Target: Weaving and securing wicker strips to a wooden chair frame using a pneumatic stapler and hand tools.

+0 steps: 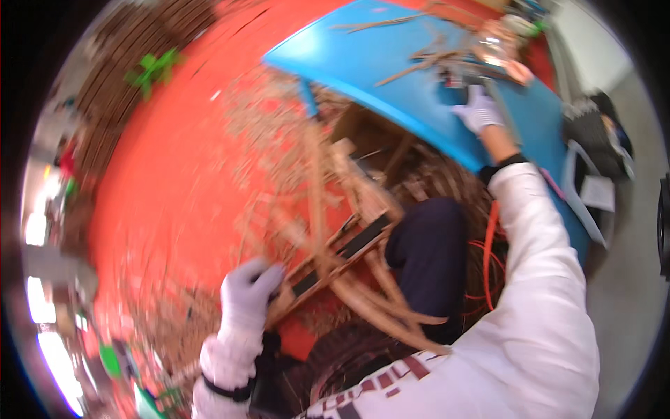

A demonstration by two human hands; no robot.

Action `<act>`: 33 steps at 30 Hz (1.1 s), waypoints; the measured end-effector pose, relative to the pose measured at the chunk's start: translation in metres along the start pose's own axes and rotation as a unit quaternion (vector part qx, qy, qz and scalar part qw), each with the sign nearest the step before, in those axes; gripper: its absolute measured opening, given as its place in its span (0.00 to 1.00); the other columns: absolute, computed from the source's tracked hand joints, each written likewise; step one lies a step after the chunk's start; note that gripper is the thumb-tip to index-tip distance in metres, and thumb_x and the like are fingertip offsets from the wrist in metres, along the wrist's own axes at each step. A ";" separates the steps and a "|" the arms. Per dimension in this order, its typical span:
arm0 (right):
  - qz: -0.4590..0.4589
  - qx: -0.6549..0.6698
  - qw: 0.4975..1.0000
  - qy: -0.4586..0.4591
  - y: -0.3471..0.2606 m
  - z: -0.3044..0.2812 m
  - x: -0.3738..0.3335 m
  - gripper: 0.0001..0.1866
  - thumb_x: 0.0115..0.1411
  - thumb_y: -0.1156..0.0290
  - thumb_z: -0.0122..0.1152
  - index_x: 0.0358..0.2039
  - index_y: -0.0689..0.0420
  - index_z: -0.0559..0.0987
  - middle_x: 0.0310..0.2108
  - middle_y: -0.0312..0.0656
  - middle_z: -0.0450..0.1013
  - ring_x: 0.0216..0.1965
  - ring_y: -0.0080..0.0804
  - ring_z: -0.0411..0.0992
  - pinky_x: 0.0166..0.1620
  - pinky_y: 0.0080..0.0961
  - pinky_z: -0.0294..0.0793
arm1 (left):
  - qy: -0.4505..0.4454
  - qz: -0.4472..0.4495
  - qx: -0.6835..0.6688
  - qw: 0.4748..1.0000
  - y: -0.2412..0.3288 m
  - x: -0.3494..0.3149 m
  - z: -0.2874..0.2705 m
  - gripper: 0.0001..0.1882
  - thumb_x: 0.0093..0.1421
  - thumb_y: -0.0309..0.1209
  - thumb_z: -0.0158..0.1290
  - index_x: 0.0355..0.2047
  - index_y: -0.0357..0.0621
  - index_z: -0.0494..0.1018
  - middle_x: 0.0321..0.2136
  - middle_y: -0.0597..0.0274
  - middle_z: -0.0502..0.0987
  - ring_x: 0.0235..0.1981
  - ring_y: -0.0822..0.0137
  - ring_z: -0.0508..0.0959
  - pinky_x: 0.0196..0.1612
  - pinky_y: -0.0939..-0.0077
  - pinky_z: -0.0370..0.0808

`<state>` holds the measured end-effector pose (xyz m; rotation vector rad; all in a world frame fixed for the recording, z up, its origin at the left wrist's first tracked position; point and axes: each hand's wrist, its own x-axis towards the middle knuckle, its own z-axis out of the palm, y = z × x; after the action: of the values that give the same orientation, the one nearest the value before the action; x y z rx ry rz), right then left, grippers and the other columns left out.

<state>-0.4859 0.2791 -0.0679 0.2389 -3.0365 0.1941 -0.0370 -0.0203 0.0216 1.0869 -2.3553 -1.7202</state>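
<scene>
Seemingly fetching a dark tool (pixel 476 91), the right hand (pixel 481 114), closure unclear, needs a firm grip; left hand (pixel 250 288) half-curled, hold unclear.

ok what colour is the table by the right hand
The table is blue, seen best in the head view.

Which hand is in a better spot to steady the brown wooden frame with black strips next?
Probably the pale-gloved left hand: it's right beside the near end of the wooden frame, though blur hides whether they touch. The right hand is farther off, over the blue table.
</scene>
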 end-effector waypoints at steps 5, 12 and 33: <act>-0.021 0.088 0.996 -0.007 0.007 -0.017 0.010 0.34 0.54 0.65 0.59 0.62 0.56 0.62 0.54 0.61 0.69 0.51 0.57 0.72 0.54 0.43 0.69 | -0.017 -0.009 0.000 1.000 0.004 0.001 -0.001 0.13 0.59 0.33 0.58 0.21 0.37 0.74 0.16 0.73 0.68 0.20 0.81 0.66 0.24 0.82 0.62; -0.129 0.521 0.842 -0.052 -0.002 -0.145 -0.093 0.12 0.63 0.66 0.58 0.41 0.61 0.73 0.26 0.35 0.70 0.27 0.21 0.69 0.31 0.19 0.69 | 0.022 -0.028 -0.035 0.999 -0.012 0.005 -0.003 0.12 0.55 0.35 0.62 0.25 0.36 0.78 0.15 0.67 0.73 0.18 0.78 0.69 0.24 0.77 0.69; -0.142 0.380 0.776 -0.484 -0.168 -0.251 -0.340 0.15 0.60 0.61 0.64 0.26 0.59 0.74 0.16 0.34 0.69 0.16 0.21 0.69 0.23 0.21 0.70 | -0.045 0.064 0.309 0.948 0.006 0.034 -0.006 0.20 0.58 0.51 0.52 0.33 0.48 0.82 0.30 0.58 0.82 0.37 0.56 0.81 0.40 0.63 0.76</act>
<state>-0.1043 0.1993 0.1662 1.1606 -3.5227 1.7783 -0.0631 -0.0432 0.0169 0.8760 -3.0451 -1.0187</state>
